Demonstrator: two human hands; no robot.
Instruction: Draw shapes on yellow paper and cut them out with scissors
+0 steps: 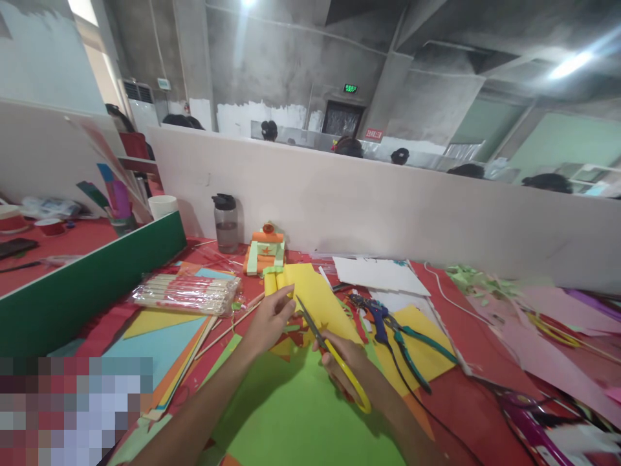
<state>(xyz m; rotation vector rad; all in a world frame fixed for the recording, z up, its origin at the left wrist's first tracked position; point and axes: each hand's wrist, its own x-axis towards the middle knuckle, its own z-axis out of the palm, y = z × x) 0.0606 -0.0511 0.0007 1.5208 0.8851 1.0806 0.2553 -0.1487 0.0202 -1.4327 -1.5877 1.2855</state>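
Observation:
My right hand (347, 362) is closed around yellow-handled scissors (334, 353), whose dark blades point up and to the left toward my left hand. My left hand (272, 317) has its thumb and fingers brought together in a pinch; whatever lies between the fingertips is too small to make out. Behind both hands lies yellow paper (310, 285). A large green sheet (301, 408) spreads under my wrists, with small orange and yellow scraps near my fingers. Just beyond stands an orange and pale-green paper model (266, 251) with a star on its front.
On the right are a blue glue gun (379, 323) with a cord and teal-handled pliers (410, 343). Packed sticks (187, 293) lie left, near a bottle (226, 223). A green divider (97, 265) and a white partition (339, 194) bound the red table. People's heads show beyond.

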